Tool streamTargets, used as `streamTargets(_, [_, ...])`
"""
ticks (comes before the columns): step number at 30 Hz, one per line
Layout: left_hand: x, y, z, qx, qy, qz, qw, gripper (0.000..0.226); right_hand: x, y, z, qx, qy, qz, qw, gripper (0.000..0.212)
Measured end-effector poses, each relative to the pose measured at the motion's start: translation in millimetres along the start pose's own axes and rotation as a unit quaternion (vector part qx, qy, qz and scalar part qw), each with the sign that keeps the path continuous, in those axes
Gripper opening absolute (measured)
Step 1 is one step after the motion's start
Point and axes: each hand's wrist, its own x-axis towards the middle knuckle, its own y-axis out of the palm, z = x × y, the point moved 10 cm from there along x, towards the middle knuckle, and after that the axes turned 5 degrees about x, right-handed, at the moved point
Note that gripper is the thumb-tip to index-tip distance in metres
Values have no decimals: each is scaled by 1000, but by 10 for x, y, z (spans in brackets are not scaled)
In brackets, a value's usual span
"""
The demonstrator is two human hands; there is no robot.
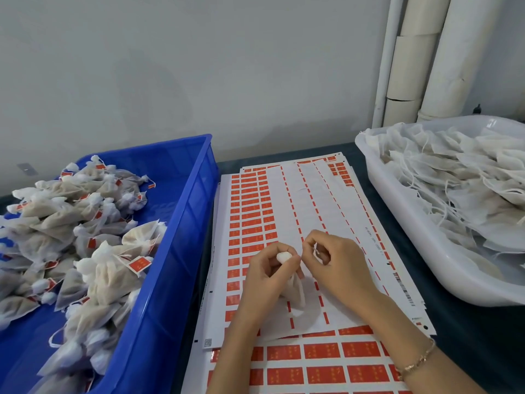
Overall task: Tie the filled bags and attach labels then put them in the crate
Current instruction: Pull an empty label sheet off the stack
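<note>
A single wide-angle view sits at the person's head, looking forward and down, close over the surface (pixel 483 342) and facing the wall (pixel 199 66); blue crate (pixel 181 223) at left, white tub (pixel 426 226) at right.

Bright, soft, even light with a cool cast fills the scene. Faint shadows lie under the left hand (pixel 264 280) and right hand (pixel 338 265) on the label sheets (pixel 255 211). A small glint sits on the white tub (pixel 488 123) rim. Wide-angle distortion bends the pipes (pixel 454 52) and the blue crate (pixel 181 223). Detail is slightly soft throughout.
</note>
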Motion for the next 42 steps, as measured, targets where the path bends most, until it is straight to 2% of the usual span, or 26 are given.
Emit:
streamTargets(6, [1, -12, -61, -20, 14, -7, 1000, 22, -7, -166, -8, -32, 6, -72, 997, 19])
streamTargets(10, [19, -36, -116, -29, 30, -13, 999, 31, -10, -218, 28, -37, -11, -97, 995, 19])
streamTargets(16, [20, -106, -159, -24, 51, -24, 998, 20, -30, -270, 40, -20, -27, -121, 992, 22])
streamTargets(18, [4, -249, -164, -25, 55, -65, 996, 16, -25, -205, 25, -7, -27, -97, 995, 19])
streamTargets(21, [-82, -629, -93, -61, 40, -197, 978, 7, 12, -120, -96, 37, 18, -55, 998, 16])
streamTargets(23, [-185, -879, -44, -37, 30, -300, 953, 13, 20, -56, -167, 55, 42, -29, 997, 12])
streamTargets(25, [-234, -963, -9, 15, 14, -340, 940, 17, 7, 49, -180, 48, 44, 3, 998, 5])
streamTargets(27, [-195, -904, 35, 74, 0, -317, 945, 16, -12, 231, -172, 51, 42, 69, 995, 20])
streamTargets(30, [-133, -782, 7, 186, 19, -277, 942, 18, -73, 503, -190, 59, 52, 202, 976, 54])
streamTargets(33, [-103, -688, -55, 275, 43, -242, 929, 25, -160, 624, -320, -49, 59, 285, 955, 79])
streamTargets(35, [-96, -650, -87, 329, 47, -212, 919, 25, -196, 651, -376, -98, 51, 307, 945, 84])
streamTargets(38, [-128, -630, -112, 421, 44, -146, 894, 18, -181, 656, -382, -112, 40, 315, 942, 82])
streamTargets(42, [-214, -507, 151, 491, -31, 20, 871, 45, -167, 656, -390, -110, 47, 319, 940, 93])
